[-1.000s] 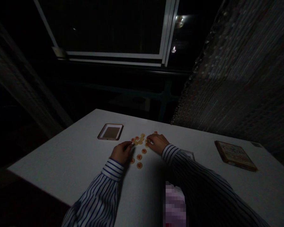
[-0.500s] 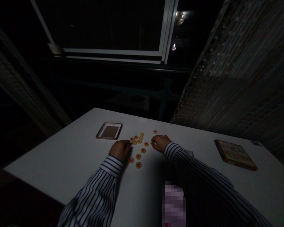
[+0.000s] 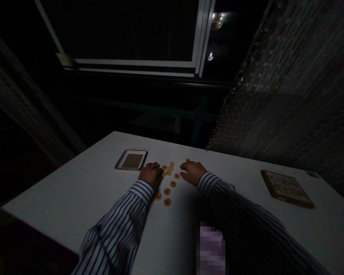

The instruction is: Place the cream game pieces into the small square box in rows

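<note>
Several round, pale xiangqi pieces (image 3: 167, 191) lie on the white table (image 3: 103, 191), many with red characters and some with blank faces up. My left hand (image 3: 151, 173) is low over the left edge of the group, by the corner of a shallow open box (image 3: 125, 168); its fingers are spread and partly cover the pieces there. On the right side of the group, my right hand (image 3: 192, 172) has curled fingers with a gap between thumb and forefinger. A piece with a red mark (image 3: 187, 160) shows just beyond it. Anything beneath either palm is hidden.
A flat printed box or lid (image 3: 287, 188) lies on the right of the table, and a small dark card (image 3: 312, 174) rests near the far right corner. A bead curtain (image 3: 275, 95) hangs beyond the right edge. The room is dim.
My left hand has moved forward and slightly right, its fingers spreading over the nearest red-marked piece. My right hand has shifted a little left; the dark-marked piece at its fingertips is now out of sight.
</note>
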{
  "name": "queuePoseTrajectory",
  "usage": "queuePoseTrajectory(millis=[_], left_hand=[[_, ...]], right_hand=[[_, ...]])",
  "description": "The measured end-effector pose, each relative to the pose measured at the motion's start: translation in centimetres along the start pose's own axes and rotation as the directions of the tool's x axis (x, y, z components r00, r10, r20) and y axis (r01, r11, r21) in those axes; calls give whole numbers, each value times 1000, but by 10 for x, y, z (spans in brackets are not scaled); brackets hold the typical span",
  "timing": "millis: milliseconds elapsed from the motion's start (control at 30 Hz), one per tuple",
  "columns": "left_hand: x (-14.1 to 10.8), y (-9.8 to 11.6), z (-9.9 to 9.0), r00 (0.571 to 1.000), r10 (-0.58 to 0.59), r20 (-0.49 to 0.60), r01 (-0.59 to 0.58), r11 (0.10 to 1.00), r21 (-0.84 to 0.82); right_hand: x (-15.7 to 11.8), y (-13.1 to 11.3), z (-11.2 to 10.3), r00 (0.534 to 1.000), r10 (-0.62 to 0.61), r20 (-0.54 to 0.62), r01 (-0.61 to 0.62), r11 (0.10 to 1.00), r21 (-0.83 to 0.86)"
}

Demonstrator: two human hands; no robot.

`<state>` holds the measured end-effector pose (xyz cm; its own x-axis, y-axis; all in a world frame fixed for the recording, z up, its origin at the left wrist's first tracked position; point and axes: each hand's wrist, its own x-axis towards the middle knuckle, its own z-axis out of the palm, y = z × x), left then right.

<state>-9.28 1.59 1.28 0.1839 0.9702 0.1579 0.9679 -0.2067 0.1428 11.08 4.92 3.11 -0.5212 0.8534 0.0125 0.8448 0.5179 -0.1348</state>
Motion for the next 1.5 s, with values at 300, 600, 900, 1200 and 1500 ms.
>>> queuePoseTrajectory(millis=[300,600,900,1200,1500], left_hand=[[6,3,5,1000,10,19,-11,1000,20],[9,-7,7,998,31,-55,-43,970,-239],[-1,-9,-16,991,-92,101,135,531,-837],[-7,-15,-15,978,-123,171,205,376,-904],[-9,-21,-2,984,-101,150,176,347,-921]], right_hand=[[-1,-2,-3,1000,-6,-12,6,1000,29],[-1,-1,-2,996,-52,-75,54,998,35],[-1,-17,-6,965,-169,-202,192,977,98],[2,-43,-3,891,-305,-337,368,919,139],[4,-59,-1,886,-298,-356,360,925,122]])
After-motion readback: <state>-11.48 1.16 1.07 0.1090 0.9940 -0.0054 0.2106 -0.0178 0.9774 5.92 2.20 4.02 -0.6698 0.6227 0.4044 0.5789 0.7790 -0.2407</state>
